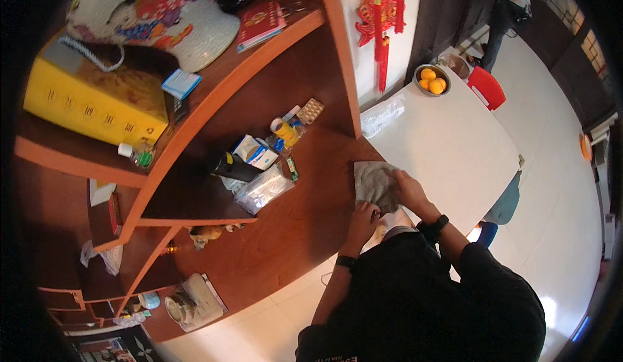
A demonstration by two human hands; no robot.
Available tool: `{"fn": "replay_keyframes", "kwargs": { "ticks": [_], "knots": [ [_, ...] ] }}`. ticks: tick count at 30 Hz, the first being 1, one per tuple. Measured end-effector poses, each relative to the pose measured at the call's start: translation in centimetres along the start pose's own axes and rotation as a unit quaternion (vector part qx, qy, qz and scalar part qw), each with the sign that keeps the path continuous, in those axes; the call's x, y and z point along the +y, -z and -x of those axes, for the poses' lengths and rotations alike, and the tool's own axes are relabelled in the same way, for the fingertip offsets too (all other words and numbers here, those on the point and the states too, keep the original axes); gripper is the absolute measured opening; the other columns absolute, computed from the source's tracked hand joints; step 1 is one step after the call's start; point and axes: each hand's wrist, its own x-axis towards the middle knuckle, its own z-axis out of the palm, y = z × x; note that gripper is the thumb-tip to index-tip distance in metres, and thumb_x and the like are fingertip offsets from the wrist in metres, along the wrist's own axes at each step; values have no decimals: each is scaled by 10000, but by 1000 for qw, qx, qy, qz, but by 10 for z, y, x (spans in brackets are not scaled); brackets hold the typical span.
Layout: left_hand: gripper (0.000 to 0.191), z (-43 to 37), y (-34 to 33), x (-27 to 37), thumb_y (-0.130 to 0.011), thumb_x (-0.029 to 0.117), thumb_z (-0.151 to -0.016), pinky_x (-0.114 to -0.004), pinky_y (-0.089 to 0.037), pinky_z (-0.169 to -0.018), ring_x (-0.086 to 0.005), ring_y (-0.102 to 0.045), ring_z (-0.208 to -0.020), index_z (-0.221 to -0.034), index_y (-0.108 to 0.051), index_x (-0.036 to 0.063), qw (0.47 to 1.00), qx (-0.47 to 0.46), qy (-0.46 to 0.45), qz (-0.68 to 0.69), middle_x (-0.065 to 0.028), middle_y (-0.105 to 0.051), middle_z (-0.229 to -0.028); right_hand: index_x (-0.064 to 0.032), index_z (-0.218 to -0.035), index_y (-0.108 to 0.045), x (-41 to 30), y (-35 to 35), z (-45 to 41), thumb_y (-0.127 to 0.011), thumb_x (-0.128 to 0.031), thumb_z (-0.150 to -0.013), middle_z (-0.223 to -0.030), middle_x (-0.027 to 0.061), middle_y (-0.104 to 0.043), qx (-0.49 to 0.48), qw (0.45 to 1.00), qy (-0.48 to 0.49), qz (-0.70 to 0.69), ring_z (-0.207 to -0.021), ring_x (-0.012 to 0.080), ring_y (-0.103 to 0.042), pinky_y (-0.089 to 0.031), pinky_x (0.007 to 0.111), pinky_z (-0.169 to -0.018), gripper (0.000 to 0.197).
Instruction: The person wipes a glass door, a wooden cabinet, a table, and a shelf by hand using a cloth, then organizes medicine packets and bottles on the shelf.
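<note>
A grey cloth [375, 185] lies at the end of the brown wooden counter [292, 230], beside the white table. My right hand [410, 191] grips the cloth's right edge with bent fingers. At the cloth's lower left corner is my left hand [364, 218], its fingers curled around a small dark object [374, 214] that I cannot make out. Whether the left fingers also pinch the cloth is not clear. Both wrists wear black bands.
A white table [448, 143] bears a bowl of orange fruit [432, 81] and a plastic-wrapped roll [383, 115]. On the counter's left stand a black bottle [236, 167], a plastic packet [265, 189] and a yellow tape roll [284, 131]. Another person [508, 16] stands at the top right.
</note>
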Motion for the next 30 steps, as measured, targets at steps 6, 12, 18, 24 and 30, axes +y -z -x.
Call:
{"fn": "replay_keyframes", "kwargs": {
  "ticks": [6, 12, 18, 24, 30],
  "knots": [
    [141, -7, 46, 9, -566, 114, -765, -403, -434, -644, -320, -526, -730, -858, -478, 54, 999, 22, 45, -12, -130, -537, -774, -44, -1016, -469, -73, 38, -10, -574, 23, -646, -1019, 172, -502, 31, 977, 118, -174, -945, 375, -489, -424, 389, -781, 390],
    [281, -30, 188, 86, -614, 33, -706, -407, -367, -815, -303, -481, -923, -960, -497, 60, 930, 307, -179, -95, -101, -515, -1004, -61, -884, -499, -195, 130, -45, -599, 6, -559, -1146, 139, -430, 232, 920, 304, -90, -1081, 336, -406, -341, 396, -895, 346],
    [293, -33, 271, 119, -604, 22, -697, -411, -330, -893, -318, -437, -1054, -972, -507, 43, 904, 328, -247, -122, -117, -479, -1141, -84, -811, -464, -297, 124, -114, -634, -106, -546, -1069, 124, -514, 394, 758, 493, -164, -998, 342, -477, -349, 436, -869, 315],
    [313, -33, 285, 97, -597, 73, -719, -447, -300, -914, -345, -402, -1079, -1014, -508, 21, 898, 341, -235, -149, -156, -440, -1179, -102, -779, -459, -321, 76, -142, -575, -350, -712, -1068, 108, -526, 519, 703, 444, -197, -1013, 319, -483, -322, 468, -865, 282],
    [489, -18, 280, 63, -556, 220, -797, -467, -232, -970, -392, -269, -1196, -1187, -344, 16, 877, 340, -224, -256, -257, -226, -1316, -130, -746, -475, -339, 39, -131, -524, -418, -751, -1105, 106, -509, 482, 709, 451, -246, -1076, 311, -440, -288, 486, -895, 292]
  ]
}}
